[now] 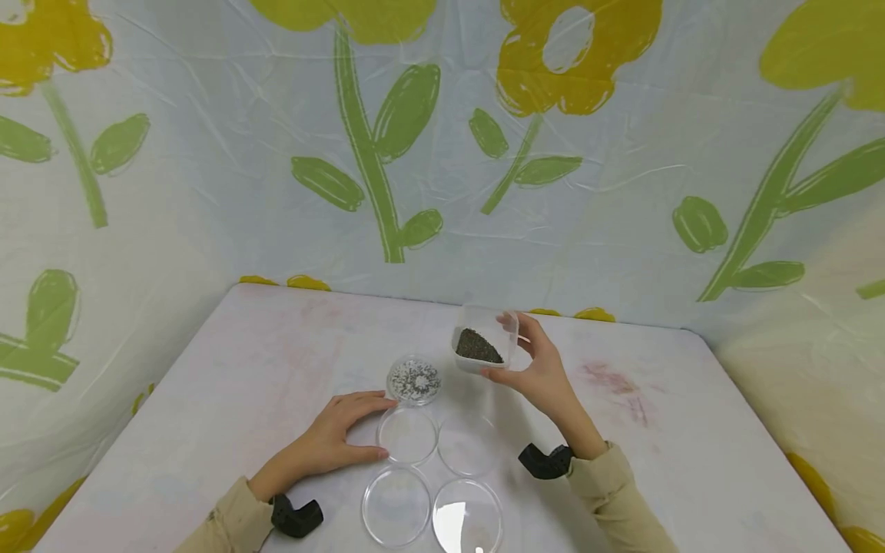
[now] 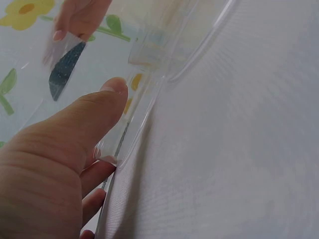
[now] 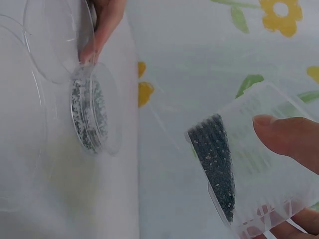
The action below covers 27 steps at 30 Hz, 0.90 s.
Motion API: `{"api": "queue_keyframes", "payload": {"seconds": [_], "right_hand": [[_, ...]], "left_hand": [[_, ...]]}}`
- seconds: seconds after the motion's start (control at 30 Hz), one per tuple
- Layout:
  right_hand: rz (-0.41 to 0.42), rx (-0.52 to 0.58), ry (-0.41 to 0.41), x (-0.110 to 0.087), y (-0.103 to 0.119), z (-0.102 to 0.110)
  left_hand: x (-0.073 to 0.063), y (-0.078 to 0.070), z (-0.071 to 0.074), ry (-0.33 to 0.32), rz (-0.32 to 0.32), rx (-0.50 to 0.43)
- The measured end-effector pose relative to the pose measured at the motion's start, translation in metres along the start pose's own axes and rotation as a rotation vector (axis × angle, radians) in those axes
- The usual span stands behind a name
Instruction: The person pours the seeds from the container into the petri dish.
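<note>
While right hand (image 1: 542,372) holds tub (image 1: 478,319) tilted, fingers pinching sides, left hand (image 1: 332,438) rests, fingers spread beside clear dish (image 1: 408,436).

The head camera looks forward and down from well above the fingers of the left hand (image 1: 333,436) and right hand (image 1: 541,374), taking in the tabletop (image 1: 276,349) around them. Each wrist camera sits close behind its own fingers, rolled sideways. All three share the clear plastic tub (image 3: 246,159) at the right fingers; head and right wrist share the speckled petri dish (image 1: 415,402) by the left fingertips.
</note>
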State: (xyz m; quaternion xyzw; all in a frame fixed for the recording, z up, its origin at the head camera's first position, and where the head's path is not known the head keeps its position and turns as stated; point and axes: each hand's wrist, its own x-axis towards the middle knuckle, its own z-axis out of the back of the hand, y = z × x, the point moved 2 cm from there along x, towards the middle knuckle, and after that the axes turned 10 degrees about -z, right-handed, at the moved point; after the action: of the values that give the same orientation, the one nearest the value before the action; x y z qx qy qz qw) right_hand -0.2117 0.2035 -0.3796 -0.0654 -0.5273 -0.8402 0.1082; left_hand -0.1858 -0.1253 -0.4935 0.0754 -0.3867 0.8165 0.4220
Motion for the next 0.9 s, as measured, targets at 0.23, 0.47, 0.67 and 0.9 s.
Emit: {"api": "queue_keyframes", "payload": {"seconds": [0.23,0.47,0.67,0.9], "right_hand": [[0.114,-0.101,-0.018,-0.007,0.012,-0.007],[0.296,-0.173,-0.03,-0.008,0.015,-0.015],[0.412,-0.172,-0.011,-0.009,0.012,-0.019],[0.451,-0.204,0.026,-0.011,0.01,-0.027]], "left_hand": [[0.002,-0.001,0.001,0.005,-0.002,-0.001],[0.002,-0.002,0.002,-0.002,-0.007,0.005],[0.003,0.0,-0.001,0.007,-0.005,-0.01],[0.0,0.003,-0.002,0.007,-0.001,0.003]]}}
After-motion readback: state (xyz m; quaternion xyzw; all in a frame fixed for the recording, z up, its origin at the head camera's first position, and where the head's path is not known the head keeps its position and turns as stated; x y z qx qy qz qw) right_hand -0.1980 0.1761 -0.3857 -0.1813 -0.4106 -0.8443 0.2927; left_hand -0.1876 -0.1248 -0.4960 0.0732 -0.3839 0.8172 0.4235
